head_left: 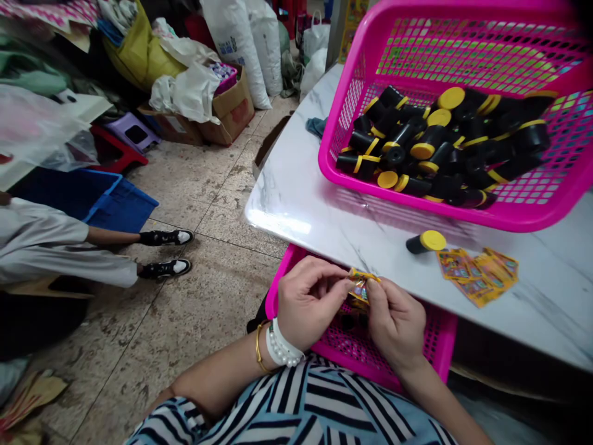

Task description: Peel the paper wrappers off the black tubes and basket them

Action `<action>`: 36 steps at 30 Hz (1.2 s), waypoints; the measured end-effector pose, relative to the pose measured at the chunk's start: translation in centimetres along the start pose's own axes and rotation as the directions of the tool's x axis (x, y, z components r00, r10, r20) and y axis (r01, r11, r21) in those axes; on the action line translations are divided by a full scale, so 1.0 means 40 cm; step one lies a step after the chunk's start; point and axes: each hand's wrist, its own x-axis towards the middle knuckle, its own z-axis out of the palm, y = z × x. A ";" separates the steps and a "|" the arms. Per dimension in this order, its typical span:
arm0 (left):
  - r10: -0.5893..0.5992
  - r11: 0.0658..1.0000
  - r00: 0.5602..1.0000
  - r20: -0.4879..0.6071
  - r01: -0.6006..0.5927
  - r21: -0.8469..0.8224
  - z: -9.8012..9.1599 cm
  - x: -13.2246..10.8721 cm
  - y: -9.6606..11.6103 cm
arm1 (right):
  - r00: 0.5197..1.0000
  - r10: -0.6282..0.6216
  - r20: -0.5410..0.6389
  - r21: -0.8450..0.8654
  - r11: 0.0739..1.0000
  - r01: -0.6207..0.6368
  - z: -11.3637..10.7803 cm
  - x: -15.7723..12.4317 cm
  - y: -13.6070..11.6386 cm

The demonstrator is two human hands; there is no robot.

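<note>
My left hand point(308, 300) pinches one side of a small yellow printed label point(359, 290). The other side is gripped by my right hand point(396, 318), thumb on top. Both hands are above a pink basket point(440, 346) at my lap, which they partly hide; dark things show inside it. On the table nearby, a black canister with a yellow lid point(425, 241) lies tilted or on its side. Right of it is a loose spread of yellow printed labels point(482, 275). Whether anything sits behind the held label, I cannot tell.
A large pink basket point(338, 123) full of black, yellow-lidded canisters point(435, 139) stands on the white marbled table point(287, 204). A blue bin point(123, 201), cardboard boxes point(227, 111) and white sacks point(241, 49) are on the floor. At left, a person's legs point(106, 247) stretch out.
</note>
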 end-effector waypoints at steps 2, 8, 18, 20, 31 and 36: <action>0.021 1.000 1.000 -0.023 -0.021 0.011 -0.001 0.000 0.001 | 1.000 -0.007 0.007 -0.009 1.000 0.007 0.002 0.001 0.000; 0.006 1.000 0.999 0.033 -0.006 0.003 0.001 0.008 -0.008 | 0.997 -0.074 0.023 -0.015 0.997 0.074 0.004 0.008 -0.002; -0.104 0.993 0.991 0.087 0.108 -0.046 0.007 0.012 -0.032 | 0.978 -0.181 0.109 -0.030 0.982 0.185 0.000 0.017 -0.006; -0.159 0.985 0.983 0.095 0.165 -0.059 0.003 0.012 -0.031 | 0.981 -0.148 0.126 -0.018 0.988 0.151 -0.001 0.023 -0.008; -0.572 0.668 0.722 0.390 0.686 -0.288 -0.027 0.043 -0.046 | 0.934 -0.353 0.043 -0.169 0.919 0.355 -0.061 0.058 -0.020; -0.604 0.533 0.624 0.495 0.779 -0.331 -0.023 0.051 -0.047 | 0.930 -0.360 -0.071 -0.649 0.725 0.231 -0.166 0.162 0.017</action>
